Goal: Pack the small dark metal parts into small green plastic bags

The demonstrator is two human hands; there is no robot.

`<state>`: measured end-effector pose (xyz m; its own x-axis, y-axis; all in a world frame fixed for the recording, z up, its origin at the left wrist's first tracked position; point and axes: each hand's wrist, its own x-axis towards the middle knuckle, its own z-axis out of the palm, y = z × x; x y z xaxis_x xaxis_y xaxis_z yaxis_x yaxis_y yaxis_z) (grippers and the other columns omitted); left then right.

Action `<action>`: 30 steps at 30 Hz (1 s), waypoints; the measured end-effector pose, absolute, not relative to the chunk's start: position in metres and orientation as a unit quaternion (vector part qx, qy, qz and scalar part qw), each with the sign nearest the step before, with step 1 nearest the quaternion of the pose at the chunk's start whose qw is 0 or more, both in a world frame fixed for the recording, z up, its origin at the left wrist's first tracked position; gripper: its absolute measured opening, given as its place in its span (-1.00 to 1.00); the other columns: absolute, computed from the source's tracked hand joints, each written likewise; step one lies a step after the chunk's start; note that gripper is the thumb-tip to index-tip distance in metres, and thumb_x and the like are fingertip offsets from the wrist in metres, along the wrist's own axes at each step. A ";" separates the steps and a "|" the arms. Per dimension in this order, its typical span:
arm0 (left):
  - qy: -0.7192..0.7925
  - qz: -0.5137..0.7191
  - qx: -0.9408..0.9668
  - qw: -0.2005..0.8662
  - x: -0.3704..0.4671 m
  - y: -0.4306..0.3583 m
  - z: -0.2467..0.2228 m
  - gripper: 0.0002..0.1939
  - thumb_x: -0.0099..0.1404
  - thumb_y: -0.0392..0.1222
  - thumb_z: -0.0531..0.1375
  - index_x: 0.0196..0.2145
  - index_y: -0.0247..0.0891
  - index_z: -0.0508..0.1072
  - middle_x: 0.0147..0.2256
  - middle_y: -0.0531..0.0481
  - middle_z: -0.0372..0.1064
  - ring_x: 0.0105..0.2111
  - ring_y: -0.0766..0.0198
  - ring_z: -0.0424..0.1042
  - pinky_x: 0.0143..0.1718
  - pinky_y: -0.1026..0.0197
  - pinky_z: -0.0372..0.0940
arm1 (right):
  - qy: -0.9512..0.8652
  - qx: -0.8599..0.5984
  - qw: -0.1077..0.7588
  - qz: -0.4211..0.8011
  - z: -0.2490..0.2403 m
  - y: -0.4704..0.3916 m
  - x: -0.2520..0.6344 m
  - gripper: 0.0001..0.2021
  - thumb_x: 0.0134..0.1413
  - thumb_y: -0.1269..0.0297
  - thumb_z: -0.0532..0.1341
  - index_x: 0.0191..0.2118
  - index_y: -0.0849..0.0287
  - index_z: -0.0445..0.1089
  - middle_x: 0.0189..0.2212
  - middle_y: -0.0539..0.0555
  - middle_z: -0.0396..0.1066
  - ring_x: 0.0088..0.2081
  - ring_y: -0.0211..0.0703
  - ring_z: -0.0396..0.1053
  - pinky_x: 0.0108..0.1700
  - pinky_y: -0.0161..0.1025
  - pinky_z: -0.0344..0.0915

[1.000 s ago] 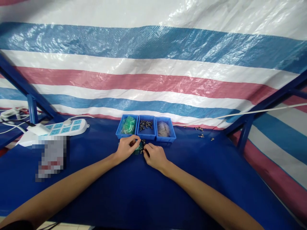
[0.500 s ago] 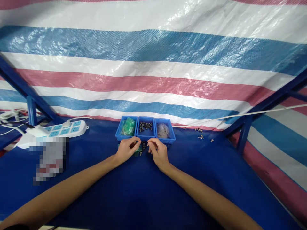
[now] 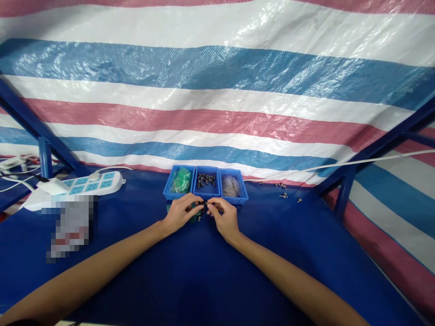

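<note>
My left hand (image 3: pixel 181 212) and my right hand (image 3: pixel 223 216) meet just in front of the blue bins, thumbs and forefingers pinched close together. Whatever small part sits between the fingertips is too small to name. Beneath the fingers lie a few dark screw-like pieces (image 3: pixel 199 217) and a bit of green plastic (image 3: pixel 193 219), mostly covered by my left hand. Behind the hands, the left bin holds a green plastic bag (image 3: pixel 181 179). Dark metal screws (image 3: pixel 205 179) are heaped in the middle bin, and a clear bag of greyish parts (image 3: pixel 231 186) fills the right bin.
Loose screws (image 3: pixel 283 195) are scattered on the blue table (image 3: pixel 272 244) to the right. A white power strip (image 3: pixel 91 184) with plugs stands at the left, behind a blurred-out item (image 3: pixel 71 226). A white cable (image 3: pixel 340 162) runs across the right; striped sheeting hangs behind.
Both hands have come closer together, so the fingertips now almost touch above the loose pieces. The bins and scattered screws stay where they were.
</note>
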<state>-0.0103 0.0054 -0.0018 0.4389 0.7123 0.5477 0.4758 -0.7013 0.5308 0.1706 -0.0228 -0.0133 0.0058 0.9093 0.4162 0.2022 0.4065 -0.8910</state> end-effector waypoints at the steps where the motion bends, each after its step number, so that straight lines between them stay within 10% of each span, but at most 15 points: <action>1: 0.354 0.392 0.836 0.151 -0.011 0.006 -0.002 -0.75 0.32 -0.07 0.12 -0.15 -0.25 0.45 -0.36 0.00 0.39 -0.59 0.46 0.22 -0.49 0.37 0.24 | -0.628 -0.444 0.555 0.316 -0.013 -0.023 0.171 -0.86 0.13 0.24 0.19 -0.27 0.18 0.43 -0.42 0.04 0.46 -0.47 -0.23 0.44 -0.39 -0.29 0.41; 23: 0.296 0.414 0.850 0.135 -0.011 0.002 -0.002 -0.82 0.30 -0.15 0.15 -0.22 -0.27 0.47 -0.28 -0.09 0.43 -0.61 0.47 0.23 -0.51 0.36 0.27 | -0.663 -0.472 0.531 0.234 -0.007 -0.028 0.172 -0.71 0.18 0.20 0.14 -0.51 0.18 0.42 -0.62 -0.03 0.37 -0.56 -0.27 0.31 -0.43 -0.31 0.25; 30: 0.341 0.444 0.812 0.168 -0.011 0.003 0.004 -0.84 0.28 -0.17 0.16 -0.21 -0.27 0.44 -0.37 -0.01 0.38 -0.60 0.46 0.22 -0.50 0.35 0.26 | -0.611 -0.493 0.579 0.220 -0.008 -0.028 0.173 -0.76 0.23 0.23 0.08 -0.30 0.20 0.45 -0.43 0.04 0.44 -0.44 -0.22 0.36 -0.35 -0.30 0.29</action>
